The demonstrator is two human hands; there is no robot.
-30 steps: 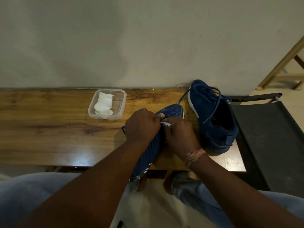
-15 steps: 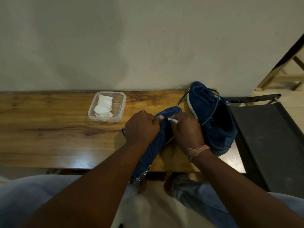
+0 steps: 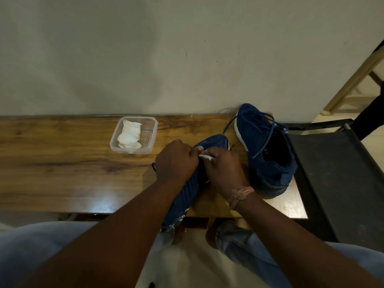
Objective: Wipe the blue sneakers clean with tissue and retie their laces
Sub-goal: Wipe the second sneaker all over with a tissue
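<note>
One blue sneaker (image 3: 188, 194) lies tilted on its side across the front edge of the wooden table (image 3: 62, 163), its sole facing me. My left hand (image 3: 176, 161) grips its upper side. My right hand (image 3: 223, 173) holds a white tissue (image 3: 205, 156) pressed against the sneaker near its toe. The second blue sneaker (image 3: 268, 150) stands upright at the table's right end, its laces loose.
A clear plastic box (image 3: 152, 129) holding more white tissues (image 3: 129, 135) sits at the back of the table near the wall. A black chair seat (image 3: 340, 177) adjoins the table on the right. My knees in light jeans are below the table edge.
My right hand with the tissue has shifted back and forth along the sneaker's side near the toe. My left hand has kept its hold.
</note>
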